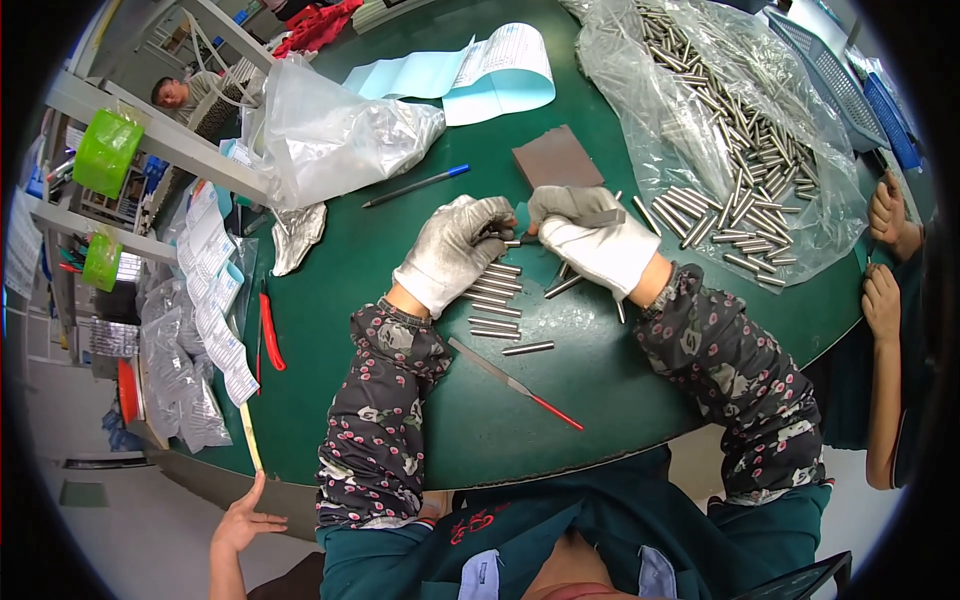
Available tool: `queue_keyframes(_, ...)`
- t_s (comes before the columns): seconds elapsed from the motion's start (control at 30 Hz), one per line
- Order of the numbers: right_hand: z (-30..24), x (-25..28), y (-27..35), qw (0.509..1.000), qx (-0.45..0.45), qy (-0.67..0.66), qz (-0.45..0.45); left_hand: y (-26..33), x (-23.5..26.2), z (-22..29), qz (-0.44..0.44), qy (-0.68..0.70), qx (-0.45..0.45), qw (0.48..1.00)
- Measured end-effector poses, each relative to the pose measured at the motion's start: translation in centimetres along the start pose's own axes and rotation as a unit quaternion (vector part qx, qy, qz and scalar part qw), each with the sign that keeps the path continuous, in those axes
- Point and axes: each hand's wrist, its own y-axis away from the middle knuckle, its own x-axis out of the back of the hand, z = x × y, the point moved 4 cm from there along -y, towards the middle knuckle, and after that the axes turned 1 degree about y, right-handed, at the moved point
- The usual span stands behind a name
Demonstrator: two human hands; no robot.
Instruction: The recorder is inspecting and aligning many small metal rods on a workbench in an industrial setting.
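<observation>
My left hand, in a white work glove with a greyed palm, pinches a short metal pin whose end shows past the fingertips. Close by on the right, my right hand, gloved the same way, closes on a small flat grey strip; its fingertips are near the pin's end. Below the left hand, several loose metal pins lie side by side on the green table. More pins lie partly under the right hand. A brown rectangular block sits just beyond both hands.
A clear plastic bag heaped with metal pins covers the far right. A thin red-handled file lies nearest me. Leftward are a blue pen, red-handled pliers, a plastic bag and papers. Other people's hands are at the edges.
</observation>
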Motion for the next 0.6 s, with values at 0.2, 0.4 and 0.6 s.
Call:
queue_keyframes(0.2, 0.1, -0.7, 0.2, 0.989, 0.011, -0.142, -0.034, 0.0, -0.1, -0.1, 0.018, 0.035, -0.004, 0.999)
queue_keyframes(0.4, 0.1, -0.8, -0.9, 0.997, 0.052, -0.004, -0.062, -0.1, -0.1, -0.4, 0.011, 0.034, -0.019, 0.999)
queue_keyframes(0.6, 1.5, -0.4, 1.8, 0.992, -0.059, -0.111, -0.026, 0.3, -0.1, -1.2, -0.005, 0.040, 0.014, 0.999)
